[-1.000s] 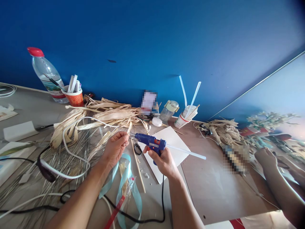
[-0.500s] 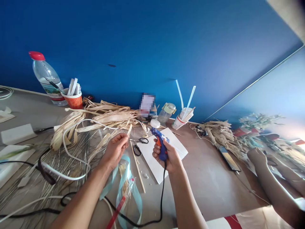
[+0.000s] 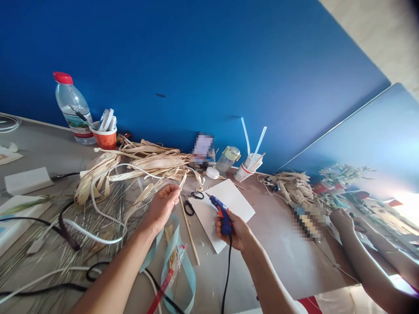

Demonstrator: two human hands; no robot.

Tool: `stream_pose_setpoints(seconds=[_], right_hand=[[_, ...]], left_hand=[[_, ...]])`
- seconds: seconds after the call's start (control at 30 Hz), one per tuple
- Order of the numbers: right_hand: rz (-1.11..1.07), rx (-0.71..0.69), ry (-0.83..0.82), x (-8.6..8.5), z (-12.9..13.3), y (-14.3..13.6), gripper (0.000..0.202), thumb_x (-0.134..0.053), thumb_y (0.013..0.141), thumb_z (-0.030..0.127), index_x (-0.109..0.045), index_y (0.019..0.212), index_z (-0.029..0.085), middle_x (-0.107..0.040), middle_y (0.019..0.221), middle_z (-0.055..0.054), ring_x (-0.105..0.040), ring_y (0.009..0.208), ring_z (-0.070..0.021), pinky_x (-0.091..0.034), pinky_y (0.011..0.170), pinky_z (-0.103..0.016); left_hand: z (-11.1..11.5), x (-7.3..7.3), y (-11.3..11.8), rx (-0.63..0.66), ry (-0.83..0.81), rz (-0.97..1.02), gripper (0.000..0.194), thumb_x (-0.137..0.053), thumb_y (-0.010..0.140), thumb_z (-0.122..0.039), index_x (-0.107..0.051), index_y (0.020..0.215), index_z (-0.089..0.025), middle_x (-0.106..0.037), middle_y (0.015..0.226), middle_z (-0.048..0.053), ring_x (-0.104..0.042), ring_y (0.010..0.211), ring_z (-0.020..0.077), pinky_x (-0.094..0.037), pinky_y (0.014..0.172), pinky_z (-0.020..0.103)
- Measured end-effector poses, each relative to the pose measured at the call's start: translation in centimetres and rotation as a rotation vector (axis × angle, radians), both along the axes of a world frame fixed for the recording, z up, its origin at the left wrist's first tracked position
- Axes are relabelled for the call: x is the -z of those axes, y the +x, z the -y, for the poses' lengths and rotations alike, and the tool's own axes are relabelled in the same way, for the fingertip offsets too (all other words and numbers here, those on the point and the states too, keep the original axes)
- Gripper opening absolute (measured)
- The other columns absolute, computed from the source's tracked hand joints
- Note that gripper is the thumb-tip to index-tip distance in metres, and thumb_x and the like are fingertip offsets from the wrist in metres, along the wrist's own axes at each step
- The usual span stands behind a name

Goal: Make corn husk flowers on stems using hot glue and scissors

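Tan and papery, one husk strip (image 3: 184, 179) is pinched in my left hand (image 3: 163, 204), thumb against bent forefinger; I judge it light, soft and easily split, best taken low at its gathered base. Toward 5 o'clock from that pinch lies one wooden stick (image 3: 190, 232). At 4 o'clock, my right hand (image 3: 239, 232) has its fingers wrapped round one blue glue gun (image 3: 224, 214), nozzle toward 11: stiff, fairly light, I'd guess, and safest by the handle (that metal tip may be hot). At the gun's 1 o'clock, one paper cup (image 3: 241, 173) holds two clear sticks (image 3: 245, 134).
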State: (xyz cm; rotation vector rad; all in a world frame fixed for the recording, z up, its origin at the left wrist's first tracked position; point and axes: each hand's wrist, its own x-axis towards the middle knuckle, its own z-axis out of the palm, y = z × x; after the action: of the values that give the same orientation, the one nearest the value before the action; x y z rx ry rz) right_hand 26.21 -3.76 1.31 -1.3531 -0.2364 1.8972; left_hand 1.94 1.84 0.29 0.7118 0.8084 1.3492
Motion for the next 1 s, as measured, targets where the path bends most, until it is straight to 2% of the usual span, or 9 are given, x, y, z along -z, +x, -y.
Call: stream_pose_setpoints(seconds=[0.13,0.23,0.33,0.4,0.5,0.57,0.67,0.8,1.0], right_hand=[[0.144,-0.168,0.118,1.0,0.2,0.8,0.050,-0.054,0.080,0.064,-0.064,0.068,0.017,-0.062,0.055,-0.005,-0.059,0.045,-0.0161,-0.046,0.042,-0.026],[0.302,-0.304,0.198,1.3,0.5,1.4,0.056,-0.052,0.077,0.070,-0.060,0.055,0.019,-0.058,0.044,-0.006,-0.053,0.034,-0.0157,-0.036,0.030,-0.023],[0.506,-0.438,0.243,0.2,1.0,1.7,0.057,-0.053,0.082,0.062,-0.054,0.043,0.021,-0.050,0.032,-0.004,-0.042,0.023,-0.0122,-0.018,0.024,-0.021],[0.652,-0.509,0.339,-1.2,1.4,1.3,0.052,-0.058,0.084,0.050,-0.055,0.042,0.020,-0.044,0.028,-0.001,-0.034,0.021,-0.0094,-0.015,0.027,-0.021],[0.822,-0.377,0.629,-2.9,1.1,-0.5,0.029,-0.062,0.082,0.033,-0.066,0.057,0.018,-0.046,0.036,0.001,-0.041,0.035,-0.0110,-0.028,0.038,-0.025],[0.788,-0.277,0.730,-3.3,0.2,-2.8,0.014,-0.064,0.078,0.030,-0.071,0.074,0.018,-0.051,0.046,0.002,-0.045,0.043,-0.0119,-0.032,0.044,-0.026],[0.679,-0.177,0.787,-2.9,-1.8,-7.0,0.016,-0.061,0.074,0.027,-0.071,0.081,0.018,-0.051,0.051,0.004,-0.043,0.049,-0.0103,-0.033,0.050,-0.025],[0.480,-0.077,0.794,-2.2,-3.7,-11.1,0.014,-0.061,0.071,0.028,-0.068,0.076,0.017,-0.051,0.052,0.005,-0.040,0.048,-0.0094,-0.030,0.049,-0.023],[0.383,0.010,0.787,-1.7,-3.9,-11.6,0.011,-0.066,0.068,0.028,-0.065,0.073,0.018,-0.054,0.056,0.004,-0.040,0.049,-0.0089,-0.031,0.050,-0.023]], left_hand=[[0.1,-0.5,-0.1,-0.013,0.004,0.018,0.016,-0.073,0.065,-0.027,-0.064,0.071,-0.017,-0.051,0.058,-0.004,-0.037,0.049,0.0051,-0.029,0.049,0.021],[0.2,-0.8,0.0,-0.017,0.001,0.022,0.015,-0.073,0.065,-0.027,-0.064,0.071,-0.017,-0.049,0.056,-0.005,-0.037,0.049,0.0055,-0.029,0.050,0.021],[0.2,-0.9,0.1,-0.017,-0.011,0.038,0.015,-0.073,0.064,-0.026,-0.063,0.071,-0.017,-0.049,0.055,-0.006,-0.036,0.048,0.0050,-0.030,0.050,0.021],[0.3,-1.1,0.1,-0.012,-0.016,0.049,0.015,-0.074,0.064,-0.025,-0.063,0.071,-0.017,-0.048,0.054,-0.006,-0.036,0.048,0.0049,-0.031,0.051,0.020],[0.5,-1.5,0.2,0.027,-0.017,0.062,0.015,-0.075,0.062,-0.023,-0.063,0.069,-0.017,-0.047,0.052,-0.007,-0.035,0.048,0.0048,-0.032,0.052,0.021],[0.7,-1.7,0.2,0.067,-0.027,0.064,0.015,-0.075,0.062,-0.022,-0.064,0.069,-0.017,-0.046,0.051,-0.007,-0.036,0.048,0.0049,-0.034,0.052,0.020],[0.9,-1.8,0.2,0.123,-0.065,0.059,0.015,-0.076,0.061,-0.022,-0.065,0.070,-0.017,-0.051,0.057,-0.005,-0.041,0.049,0.0056,-0.034,0.051,0.020],[1.0,-2.0,0.1,0.239,-0.092,0.070,0.015,-0.078,0.058,-0.021,-0.066,0.065,-0.018,-0.058,0.061,-0.001,-0.052,0.056,0.0103,-0.043,0.056,0.023],[1.1,-2.2,0.1,0.256,-0.087,0.062,0.018,-0.080,0.058,-0.024,-0.065,0.063,-0.015,-0.056,0.057,-0.002,-0.047,0.051,0.0071,-0.039,0.051,0.019]])
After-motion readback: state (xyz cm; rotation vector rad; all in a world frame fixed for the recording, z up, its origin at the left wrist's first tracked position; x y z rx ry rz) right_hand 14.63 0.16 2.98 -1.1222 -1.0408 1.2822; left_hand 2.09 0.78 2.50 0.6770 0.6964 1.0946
